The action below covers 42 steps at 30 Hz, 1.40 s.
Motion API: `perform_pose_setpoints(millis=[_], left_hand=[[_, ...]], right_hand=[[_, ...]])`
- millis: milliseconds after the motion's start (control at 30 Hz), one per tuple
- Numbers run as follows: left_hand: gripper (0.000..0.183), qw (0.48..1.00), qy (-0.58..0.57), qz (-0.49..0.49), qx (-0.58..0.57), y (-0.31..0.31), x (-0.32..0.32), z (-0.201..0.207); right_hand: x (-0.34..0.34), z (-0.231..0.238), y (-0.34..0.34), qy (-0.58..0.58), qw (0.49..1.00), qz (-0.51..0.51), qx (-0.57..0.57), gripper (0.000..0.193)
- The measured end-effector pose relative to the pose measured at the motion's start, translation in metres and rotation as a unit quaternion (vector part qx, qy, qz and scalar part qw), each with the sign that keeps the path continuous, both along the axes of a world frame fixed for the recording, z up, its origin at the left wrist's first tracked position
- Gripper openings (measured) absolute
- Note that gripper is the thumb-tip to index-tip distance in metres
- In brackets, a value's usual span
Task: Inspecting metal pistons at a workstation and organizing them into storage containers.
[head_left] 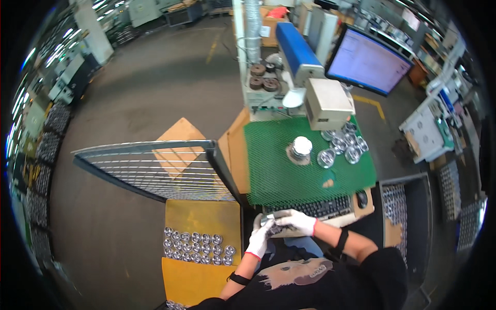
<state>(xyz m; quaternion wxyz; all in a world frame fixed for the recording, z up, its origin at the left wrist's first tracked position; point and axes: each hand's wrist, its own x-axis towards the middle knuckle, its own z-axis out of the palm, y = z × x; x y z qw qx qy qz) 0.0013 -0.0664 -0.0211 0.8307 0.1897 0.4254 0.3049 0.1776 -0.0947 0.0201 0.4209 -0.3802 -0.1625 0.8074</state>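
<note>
Gloved hands (279, 227) meet beside keyboard (315, 209), green mat (289, 181).

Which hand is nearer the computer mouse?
Right. The right hand sits by the keyboard, closer to the mouse; the left hand is lower and further left.

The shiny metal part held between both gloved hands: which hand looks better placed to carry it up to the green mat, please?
Probably the right hand. It lies over the metal part on the side toward the green mat, beside the keyboard. The left hand sits lower, toward the rows of parts.
</note>
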Motion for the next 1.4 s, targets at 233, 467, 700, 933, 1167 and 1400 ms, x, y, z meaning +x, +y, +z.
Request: perform_pose_setpoints(millis=[233,467,700,933,1167,1400], left_hand=[[0.058,0.991,0.113,0.077,0.0,-0.017,-0.066,-0.008],[0.046,0.957,0.228,0.166,-0.067,-0.048,-0.088,-0.013],[0.046,0.967,0.241,0.075,-0.029,-0.025,-0.052,-0.028],[0.043,0.959,0.199,-0.161,0.123,0.037,0.01,-0.011],[0.048,0.918,0.185,-0.271,0.223,0.057,0.077,-0.008],[0.046,0.888,0.244,-0.246,0.304,0.037,0.034,0.014]], right_hand=[[0.034,0.004,0.129,-0.71,0.597,0.189,0.323,0.025],[0.092,-0.052,0.255,-0.857,0.43,0.037,0.28,0.017],[0.063,-0.036,0.17,-0.798,0.421,-0.052,0.428,0.023],[0.165,-0.024,0.011,-0.802,0.479,0.039,0.355,0.013],[0.268,-0.032,0.023,-0.831,0.398,0.076,0.381,0.027],[0.252,-0.042,-0.029,-0.907,0.383,-0.086,0.153,0.014]])
